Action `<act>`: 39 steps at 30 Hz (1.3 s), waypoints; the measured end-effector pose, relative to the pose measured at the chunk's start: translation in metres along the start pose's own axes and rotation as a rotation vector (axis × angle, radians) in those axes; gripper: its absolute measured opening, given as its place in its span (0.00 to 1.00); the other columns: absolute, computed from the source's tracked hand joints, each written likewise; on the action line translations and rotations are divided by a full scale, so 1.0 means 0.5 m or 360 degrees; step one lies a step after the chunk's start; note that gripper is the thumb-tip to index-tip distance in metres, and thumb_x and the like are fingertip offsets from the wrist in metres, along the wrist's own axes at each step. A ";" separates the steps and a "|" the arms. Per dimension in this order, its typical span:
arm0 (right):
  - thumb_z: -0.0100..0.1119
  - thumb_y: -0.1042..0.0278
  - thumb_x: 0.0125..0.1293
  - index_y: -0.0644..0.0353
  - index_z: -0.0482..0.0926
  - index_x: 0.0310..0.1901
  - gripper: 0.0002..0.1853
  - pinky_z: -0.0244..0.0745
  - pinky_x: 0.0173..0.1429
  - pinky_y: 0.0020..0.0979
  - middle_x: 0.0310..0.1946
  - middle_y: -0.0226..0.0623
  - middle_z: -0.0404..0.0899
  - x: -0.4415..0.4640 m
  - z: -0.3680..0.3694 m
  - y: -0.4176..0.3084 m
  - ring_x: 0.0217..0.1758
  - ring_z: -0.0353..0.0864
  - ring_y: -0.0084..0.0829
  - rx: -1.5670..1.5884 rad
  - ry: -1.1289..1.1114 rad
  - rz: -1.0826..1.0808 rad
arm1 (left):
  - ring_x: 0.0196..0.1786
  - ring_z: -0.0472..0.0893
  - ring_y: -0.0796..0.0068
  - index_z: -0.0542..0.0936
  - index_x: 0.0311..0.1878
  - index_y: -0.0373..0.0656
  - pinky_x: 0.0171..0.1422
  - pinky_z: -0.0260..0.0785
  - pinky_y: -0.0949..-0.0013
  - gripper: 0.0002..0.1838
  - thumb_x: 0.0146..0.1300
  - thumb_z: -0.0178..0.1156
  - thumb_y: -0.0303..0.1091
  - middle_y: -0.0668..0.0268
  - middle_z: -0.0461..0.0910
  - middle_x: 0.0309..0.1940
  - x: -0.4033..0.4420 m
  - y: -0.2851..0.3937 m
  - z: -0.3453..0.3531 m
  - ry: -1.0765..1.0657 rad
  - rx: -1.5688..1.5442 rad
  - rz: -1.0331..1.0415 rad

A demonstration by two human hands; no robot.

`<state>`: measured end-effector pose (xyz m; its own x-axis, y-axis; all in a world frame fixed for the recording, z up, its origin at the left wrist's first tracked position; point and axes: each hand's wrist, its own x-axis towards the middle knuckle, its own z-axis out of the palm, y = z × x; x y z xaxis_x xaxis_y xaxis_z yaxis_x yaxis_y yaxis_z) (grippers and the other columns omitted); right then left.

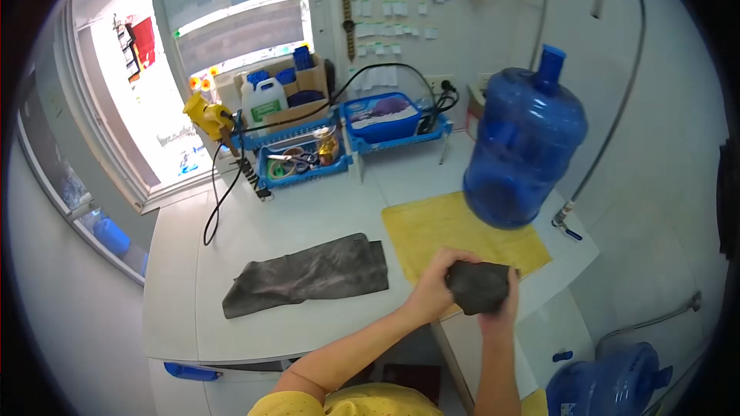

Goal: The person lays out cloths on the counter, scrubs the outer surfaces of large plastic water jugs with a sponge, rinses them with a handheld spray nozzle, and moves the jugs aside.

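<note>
One dark grey bundle [478, 289], pressed between both palms: left hand [432, 290] clamped on its left side, right hand [502, 312] clamped on its right. Position: above the near edge of a yellow mat [432, 235]. Left of the mat, a dark grey cloth [308, 276] lies on the white surface [177, 300]. Large blue bottle [528, 139], neck up, at the mat's far side. Farther back: blue basket [308, 178] containing scissors [308, 156].

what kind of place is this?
Probably a small utility or workroom, maybe handling bottled water: a big blue jug on a white counter, a tube running down to a valve.
</note>
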<state>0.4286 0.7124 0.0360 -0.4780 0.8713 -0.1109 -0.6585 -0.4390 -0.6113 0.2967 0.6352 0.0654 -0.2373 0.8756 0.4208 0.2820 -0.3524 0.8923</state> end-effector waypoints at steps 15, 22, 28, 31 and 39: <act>0.66 0.78 0.53 0.57 0.69 0.34 0.13 0.69 0.41 0.27 0.33 0.34 0.73 -0.212 -0.100 -0.278 0.37 0.74 0.27 -0.1994 -0.0251 -0.1395 | 0.63 0.71 0.57 0.53 0.71 0.53 0.62 0.67 0.50 0.43 0.61 0.44 0.70 0.60 0.68 0.60 -0.016 -0.011 0.348 -0.1092 -0.2394 -0.1500; 0.62 0.70 0.60 0.54 0.69 0.31 0.09 0.69 0.38 0.24 0.28 0.27 0.68 -0.279 -0.249 -0.309 0.32 0.71 0.22 -0.0444 0.0698 -0.0980 | 0.34 0.79 0.66 0.64 0.34 0.45 0.43 0.73 0.66 0.11 0.65 0.57 0.29 0.64 0.73 0.31 0.022 0.130 0.506 -0.0071 -0.1720 -0.1091; 0.53 0.70 0.63 0.57 0.70 0.39 0.05 0.73 0.42 0.31 0.32 0.33 0.72 -0.253 -0.371 -0.319 0.38 0.75 0.27 0.0255 0.0639 -0.0264 | 0.21 0.67 0.72 0.63 0.38 0.44 0.30 0.62 0.70 0.12 0.68 0.52 0.41 0.64 0.65 0.20 0.004 0.108 0.601 -0.1057 -0.1563 -0.0567; 0.48 0.70 0.64 0.58 0.70 0.45 0.09 0.75 0.49 0.37 0.36 0.37 0.74 -0.265 -0.400 -0.298 0.45 0.76 0.32 0.0460 0.0375 -0.0138 | 0.18 0.64 0.71 0.65 0.37 0.41 0.25 0.58 0.71 0.29 0.67 0.40 0.63 0.62 0.64 0.17 0.018 0.112 0.615 -0.1408 -0.1463 -0.0618; 0.52 0.53 0.68 0.58 0.73 0.51 0.18 0.78 0.48 0.39 0.47 0.37 0.77 -0.341 -0.395 -0.342 0.48 0.79 0.35 0.0152 0.0219 -0.0098 | 0.39 0.75 0.66 0.72 0.40 0.35 0.46 0.69 0.66 0.38 0.62 0.40 0.70 0.57 0.72 0.37 0.059 0.061 0.575 -0.2020 -0.1101 -0.0230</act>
<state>0.7375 0.6824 0.0046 -0.3555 0.9160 -0.1858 -0.7392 -0.3972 -0.5439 0.5655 0.7454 0.0578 0.8456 0.4843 0.2247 -0.2558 -0.0020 0.9667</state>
